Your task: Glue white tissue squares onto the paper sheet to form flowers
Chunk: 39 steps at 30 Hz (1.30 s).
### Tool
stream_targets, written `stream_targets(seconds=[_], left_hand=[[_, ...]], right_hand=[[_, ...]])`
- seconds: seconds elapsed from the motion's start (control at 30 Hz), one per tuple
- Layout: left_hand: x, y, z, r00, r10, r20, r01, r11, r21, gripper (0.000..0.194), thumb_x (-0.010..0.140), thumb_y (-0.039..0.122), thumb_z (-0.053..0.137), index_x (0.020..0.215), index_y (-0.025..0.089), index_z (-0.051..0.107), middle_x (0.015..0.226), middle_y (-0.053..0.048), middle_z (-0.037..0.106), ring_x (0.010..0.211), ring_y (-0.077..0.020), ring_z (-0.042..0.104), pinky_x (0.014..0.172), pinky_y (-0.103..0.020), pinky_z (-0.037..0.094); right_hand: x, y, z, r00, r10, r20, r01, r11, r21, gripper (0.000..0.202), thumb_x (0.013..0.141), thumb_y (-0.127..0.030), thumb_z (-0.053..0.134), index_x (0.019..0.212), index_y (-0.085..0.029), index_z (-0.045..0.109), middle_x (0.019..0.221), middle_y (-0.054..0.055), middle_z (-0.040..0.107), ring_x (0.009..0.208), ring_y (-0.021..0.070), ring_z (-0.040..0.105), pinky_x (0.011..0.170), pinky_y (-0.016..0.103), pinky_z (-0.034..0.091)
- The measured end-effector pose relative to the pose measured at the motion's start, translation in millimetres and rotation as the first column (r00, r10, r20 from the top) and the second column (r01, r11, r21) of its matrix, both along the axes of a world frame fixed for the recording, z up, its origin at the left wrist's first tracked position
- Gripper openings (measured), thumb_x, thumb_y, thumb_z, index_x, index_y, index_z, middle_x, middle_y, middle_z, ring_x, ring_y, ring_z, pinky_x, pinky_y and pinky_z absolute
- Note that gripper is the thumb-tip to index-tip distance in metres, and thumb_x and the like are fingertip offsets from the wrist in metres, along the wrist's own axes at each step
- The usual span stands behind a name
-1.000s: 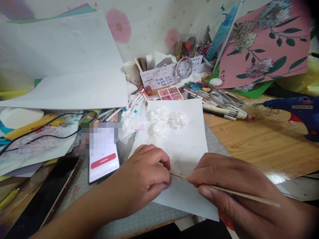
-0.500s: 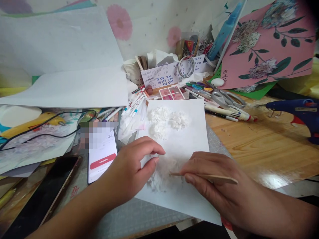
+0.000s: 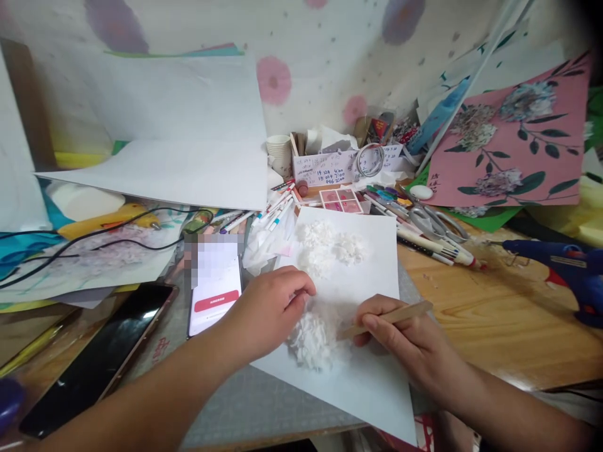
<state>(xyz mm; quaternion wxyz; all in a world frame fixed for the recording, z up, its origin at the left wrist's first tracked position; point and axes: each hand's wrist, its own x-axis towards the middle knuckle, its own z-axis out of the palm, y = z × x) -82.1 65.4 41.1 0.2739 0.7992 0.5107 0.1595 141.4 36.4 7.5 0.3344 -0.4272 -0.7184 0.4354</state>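
Note:
My right hand (image 3: 400, 333) grips a flat wooden craft stick (image 3: 406, 312), whose lower end points left at a fluffy cluster of white paper scraps (image 3: 313, 339). Beside that cluster's upper left edge is my left hand (image 3: 276, 311), fingers curled and thumb drawn in towards the index finger; whether something small is between them I cannot make out. Both hands are over a white sheet of paper (image 3: 377, 389). Farther up the sheet lie more white paper clusters, one on the left (image 3: 313, 248) and a smaller one on the right (image 3: 349, 248).
Left of the sheet lie a lit phone (image 3: 215, 301), a dark phone (image 3: 101, 358) and a yellow glue gun (image 3: 110, 220). On the right are scissors (image 3: 436, 220), pens (image 3: 426, 242) and a blue glue gun (image 3: 556, 260). A pink flower picture (image 3: 527, 163) leans behind.
The view has tilted up and shifted left. My left fingers have drawn closer together. The craft stick has swung so its upper end rises to the right, and the near cluster is less covered.

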Motion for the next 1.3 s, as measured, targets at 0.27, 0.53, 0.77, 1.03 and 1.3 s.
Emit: stream_targets(seconds=[0.27,0.53,0.77,1.03,1.3], left_hand=[[0,1,-1.2,0.999,0.001,-0.039,-0.001,1.0,0.007,0.02,0.084,0.014,0.046,0.086,0.023,0.063,0.086,0.003,0.063,0.08,-0.0143,0.058,0.069,-0.027,0.041],[-2,-1,-1.7,1.0,-0.022,-0.013,0.022,1.0,0.018,0.021,0.082,0.011,0.045,0.084,0.021,0.063,0.086,0.002,0.063,0.077,-0.0142,0.058,0.068,-0.028,0.042],[-2,0,-1.3,1.0,-0.022,-0.001,0.022,1.0,-0.001,0.02,0.083,0.011,0.046,0.084,0.021,0.063,0.085,0.003,0.063,0.075,-0.0132,0.057,0.067,-0.027,0.042],[-3,-1,-4.0,1.0,-0.025,-0.018,0.025,1.0,0.007,0.02,0.082,0.012,0.047,0.086,0.021,0.064,0.089,0.001,0.063,0.079,-0.0143,0.058,0.071,-0.028,0.045],[3,-11,4.0,0.988,-0.121,-0.096,0.126,0.991,0.046,0.013,0.08,0.018,0.056,0.09,0.019,0.066,0.097,-0.003,0.063,0.092,-0.0188,0.058,0.083,-0.031,0.048]], right_hand=[[10,-5,-13.0,0.952,-0.082,-0.295,0.017,0.976,-0.217,0.022,0.093,-0.039,0.049,0.087,-0.022,0.062,0.078,0.0,0.064,0.074,0.0148,0.061,0.069,0.027,0.046],[3,-8,-0.8,1.0,0.016,0.005,-0.016,1.0,0.008,0.028,0.096,-0.033,0.041,0.083,-0.019,0.062,0.077,0.003,0.065,0.072,0.0154,0.063,0.063,0.027,0.047],[1,-5,-1.8,0.991,-0.033,-0.128,0.016,0.992,-0.125,0.022,0.091,-0.032,0.051,0.081,-0.018,0.065,0.072,0.003,0.065,0.068,0.0159,0.06,0.062,0.027,0.044],[12,11,-7.2,0.787,-0.325,-0.524,0.046,0.878,-0.476,0.026,0.079,-0.044,0.061,0.068,-0.022,0.056,0.051,-0.005,0.05,0.056,0.0146,0.055,0.077,0.035,0.049],[16,13,-23.4,0.785,-0.328,-0.526,-0.019,0.835,-0.55,0.027,0.079,-0.046,0.064,0.065,-0.023,0.061,0.055,-0.003,0.052,0.061,0.0159,0.056,0.078,0.032,0.048]])
